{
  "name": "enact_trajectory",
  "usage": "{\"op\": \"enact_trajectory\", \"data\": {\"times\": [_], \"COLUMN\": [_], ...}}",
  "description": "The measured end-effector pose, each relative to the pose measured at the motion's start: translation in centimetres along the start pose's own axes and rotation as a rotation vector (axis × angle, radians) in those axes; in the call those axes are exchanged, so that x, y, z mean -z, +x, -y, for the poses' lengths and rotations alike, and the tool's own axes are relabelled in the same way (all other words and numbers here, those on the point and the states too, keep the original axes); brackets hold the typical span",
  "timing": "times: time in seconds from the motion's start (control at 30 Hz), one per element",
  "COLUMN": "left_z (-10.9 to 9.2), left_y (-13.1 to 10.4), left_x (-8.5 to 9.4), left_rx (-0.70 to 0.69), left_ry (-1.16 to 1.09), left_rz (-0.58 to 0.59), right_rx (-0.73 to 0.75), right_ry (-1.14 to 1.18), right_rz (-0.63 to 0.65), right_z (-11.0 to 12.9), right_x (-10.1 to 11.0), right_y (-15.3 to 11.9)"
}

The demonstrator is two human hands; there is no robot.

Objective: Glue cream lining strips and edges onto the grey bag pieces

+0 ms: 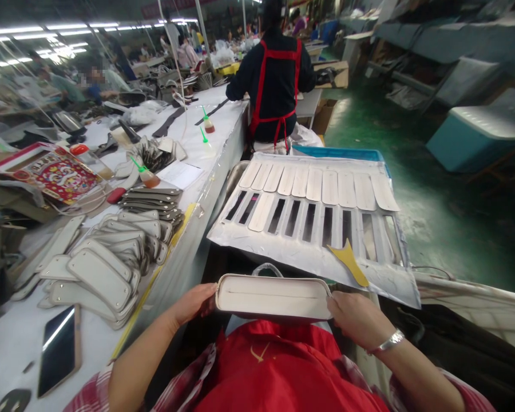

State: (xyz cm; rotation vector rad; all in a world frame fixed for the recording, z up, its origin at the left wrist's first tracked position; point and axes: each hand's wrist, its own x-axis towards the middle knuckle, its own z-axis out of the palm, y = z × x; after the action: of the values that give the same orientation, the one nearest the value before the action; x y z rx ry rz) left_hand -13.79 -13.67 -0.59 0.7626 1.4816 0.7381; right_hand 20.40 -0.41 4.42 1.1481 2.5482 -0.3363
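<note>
Head view:

- Held level between both hands, just above the red apron (274,366): cream oblong piece (274,306), rounded upper corners, dark edging, thin line running lengthwise across the face.
- At the left end, left hand (197,303): thumb and fingers pinching the edge, lower fingers partly hidden behind.
- At the right end, right hand (356,317): thumb against the corner, fingers curled and pinching the end; not possible to tell the exact placement of the hidden fingertips. On the right wrist, silver bracelet (390,341).
- Directly beyond the piece: clear loop (267,266), then white slotted board (234,239).
- Across the far side of the board, row of cream strips (315,184); in the nearer row, single cream strip (261,213) among dark openings. On the near right part, yellow notched tool (349,262).
- To the left, on the white table (19,337): smartphone (60,349), overlapping pile of grey studded pieces (100,274), green-tipped bottle (148,176), red printed box (64,171).
- Beyond the board: co-worker (278,86), back turned, red straps over dark clothing.
- At right, on green floor (356,137): pale-lidded blue box (467,140).
</note>
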Motion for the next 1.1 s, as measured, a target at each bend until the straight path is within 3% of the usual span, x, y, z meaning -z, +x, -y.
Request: {"op": "enact_trajectory", "data": {"times": [0.27,0.4,0.6,0.7,0.77,0.83,0.93,1.03,1.1], "left_z": [-0.4,-1.3,-2.4,-2.9,-3.4,-4.2,-5.9,-7.4,-7.8], "left_y": [0.9,0.9,0.4,0.2,0.2,0.0,-0.4,0.4,1.5], "left_x": [0.3,0.1,-1.2,-1.1,-1.4,-2.9,-7.8,-13.6,-16.3], "left_rx": [0.015,0.043,0.055,0.092,-0.051,-0.247,-0.574,-0.902,-0.937], "left_ry": [0.129,0.243,0.390,0.624,0.882,1.096,1.243,1.208,1.245], "left_rz": [0.017,-0.047,-0.110,-0.117,-0.125,-0.150,-0.218,-0.020,0.129], "right_rx": [0.013,0.021,-0.111,-0.193,-0.222,-0.263,-0.328,-0.349,-0.342], "right_ry": [-0.007,0.009,0.100,0.203,0.236,0.249,0.271,0.258,0.243], "right_rz": [0.023,0.030,0.020,-0.046,-0.078,-0.096,-0.106,-0.128,-0.138], "right_z": [-0.1,-0.3,-0.1,-0.1,-0.1,0.0,0.5,0.9,1.0], "right_x": [-0.2,-0.5,-0.5,-0.5,-0.7,-0.9,-1.1,-1.2,-1.3], "right_y": [0.1,0.4,0.2,-0.7,-1.2,-1.4,-1.4,-1.1,-0.9]}}
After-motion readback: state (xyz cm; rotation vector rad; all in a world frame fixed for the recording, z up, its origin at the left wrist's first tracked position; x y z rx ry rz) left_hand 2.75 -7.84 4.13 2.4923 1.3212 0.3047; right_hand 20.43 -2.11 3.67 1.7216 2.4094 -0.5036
